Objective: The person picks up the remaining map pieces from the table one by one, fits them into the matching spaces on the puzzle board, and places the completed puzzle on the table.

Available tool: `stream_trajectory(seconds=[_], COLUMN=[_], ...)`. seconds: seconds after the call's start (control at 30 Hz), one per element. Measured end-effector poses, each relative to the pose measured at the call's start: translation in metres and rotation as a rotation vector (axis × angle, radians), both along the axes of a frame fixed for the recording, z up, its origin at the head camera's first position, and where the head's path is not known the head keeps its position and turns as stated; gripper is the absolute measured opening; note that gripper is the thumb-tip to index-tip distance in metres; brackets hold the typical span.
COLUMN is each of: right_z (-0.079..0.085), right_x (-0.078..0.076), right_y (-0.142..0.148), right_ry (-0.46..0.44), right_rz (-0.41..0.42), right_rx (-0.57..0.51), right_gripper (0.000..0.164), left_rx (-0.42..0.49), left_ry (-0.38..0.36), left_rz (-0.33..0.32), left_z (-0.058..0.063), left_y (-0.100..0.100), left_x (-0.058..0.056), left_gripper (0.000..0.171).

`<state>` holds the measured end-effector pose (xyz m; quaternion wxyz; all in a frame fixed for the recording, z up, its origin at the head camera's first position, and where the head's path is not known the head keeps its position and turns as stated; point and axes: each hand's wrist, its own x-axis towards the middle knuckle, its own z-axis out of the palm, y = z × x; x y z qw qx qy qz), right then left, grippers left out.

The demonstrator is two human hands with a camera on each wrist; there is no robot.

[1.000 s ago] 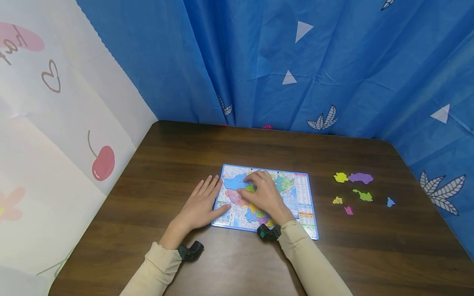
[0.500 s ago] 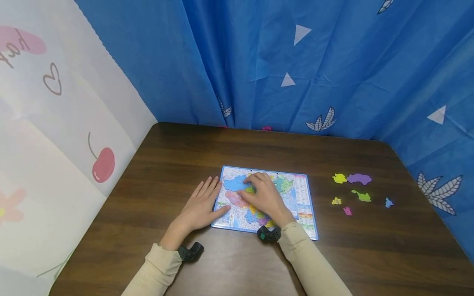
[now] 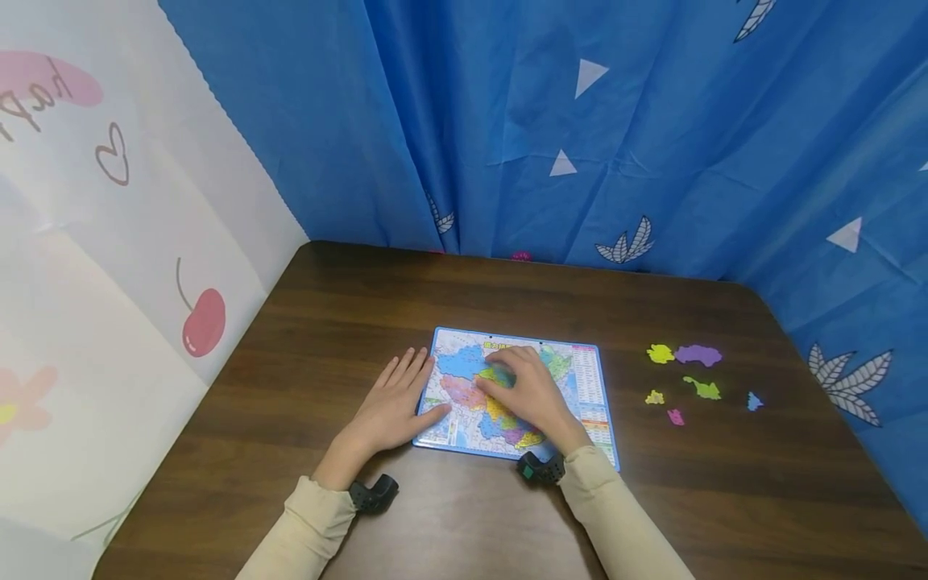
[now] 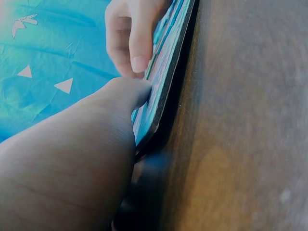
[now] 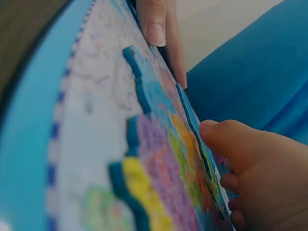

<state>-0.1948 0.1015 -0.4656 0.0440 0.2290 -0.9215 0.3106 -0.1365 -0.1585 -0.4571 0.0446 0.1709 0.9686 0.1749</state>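
A map puzzle board (image 3: 590,377) with a blue border lies on the table, coloured region pieces filling much of its middle. My left hand (image 3: 391,407) rests flat at the board's left edge, fingers spread and the thumb over the lower left corner. Over the middle of the map is my right hand (image 3: 532,391), fingers bent and thumb apart from them, nothing visible between. A blue piece (image 3: 458,362) and a pink piece (image 3: 460,391) show left of it. In the right wrist view the thumb (image 5: 226,137) is close over raised map pieces (image 5: 159,168).
Loose pieces lie right of the board: yellow (image 3: 660,353), purple (image 3: 698,355), green (image 3: 703,388), small yellow (image 3: 655,398), pink (image 3: 676,417) and blue (image 3: 754,401). A blue curtain (image 3: 507,121) hangs behind the dark wooden table (image 3: 348,290), a white one (image 3: 145,242) at left.
My right hand has shifted slightly right, uncovering more of the yellow and green pieces in the map's middle. The left hand stays in place. The head view has turned a little.
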Motion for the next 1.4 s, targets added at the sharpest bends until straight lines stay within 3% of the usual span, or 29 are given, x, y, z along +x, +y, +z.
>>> stream_trajectory(seconds=[0.37,1.4], right_z=[0.002,-0.001], right_x=[0.006,0.005], right_y=[0.016,0.078], right_ry=[0.005,0.232], right_rz=[-0.036,-0.111], right_rx=[-0.049,-0.158], right_gripper=[0.046,0.034], left_rx=[0.006,0.027], left_ry=[-0.003,0.012], left_rz=[0.01,0.015], left_z=[0.001,-0.002], left_y=[0.001,0.002], left_x=[0.001,0.001], left_gripper=[0.09,0.091])
